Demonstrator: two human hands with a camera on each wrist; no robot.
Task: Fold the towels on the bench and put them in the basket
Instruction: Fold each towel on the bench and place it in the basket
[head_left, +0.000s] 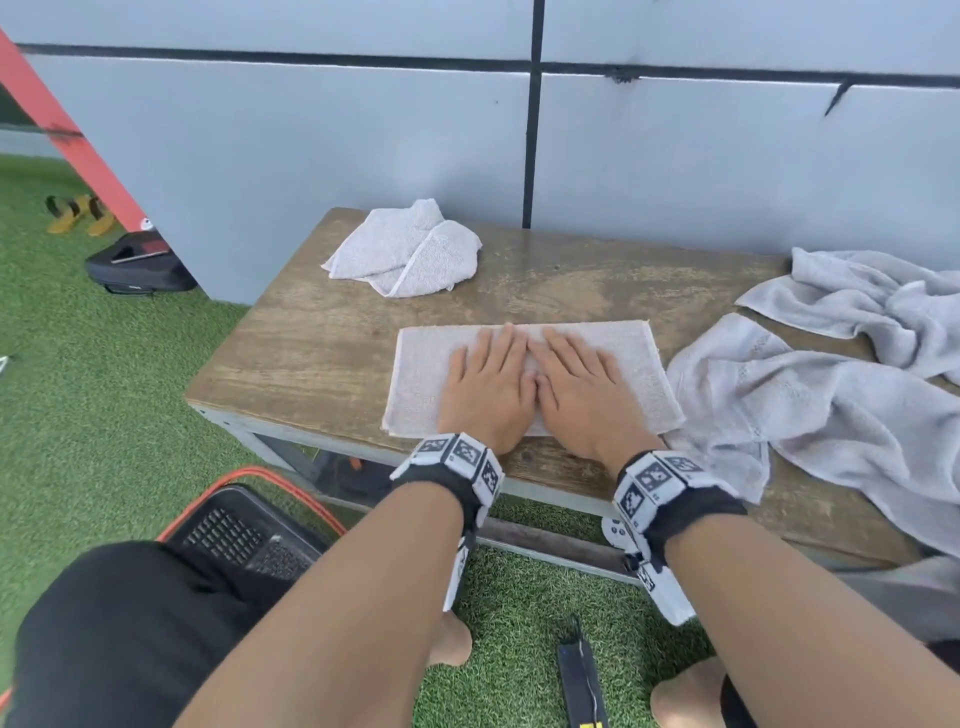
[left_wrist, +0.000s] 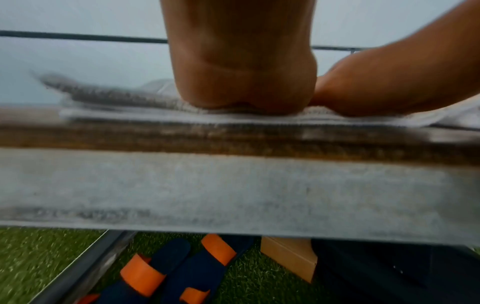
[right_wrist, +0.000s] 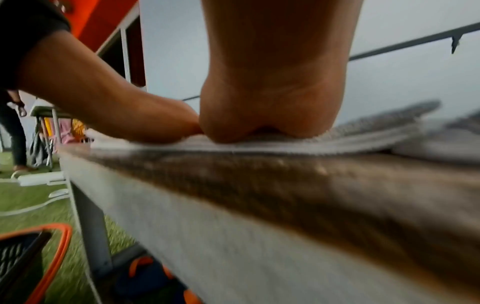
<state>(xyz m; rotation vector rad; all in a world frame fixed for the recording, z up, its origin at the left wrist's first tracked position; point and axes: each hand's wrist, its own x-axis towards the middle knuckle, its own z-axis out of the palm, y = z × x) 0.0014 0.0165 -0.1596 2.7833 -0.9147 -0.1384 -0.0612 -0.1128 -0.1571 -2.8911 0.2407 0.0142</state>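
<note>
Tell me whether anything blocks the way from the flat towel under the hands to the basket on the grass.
Nothing visible does. Both the left hand and right hand press the folded towel flat; the basket sits open-topped below the bench corner.

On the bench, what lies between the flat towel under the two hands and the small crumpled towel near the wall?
Only bare wood of the bench. The flat towel and the crumpled towel do not touch; the head view shows this.
</note>
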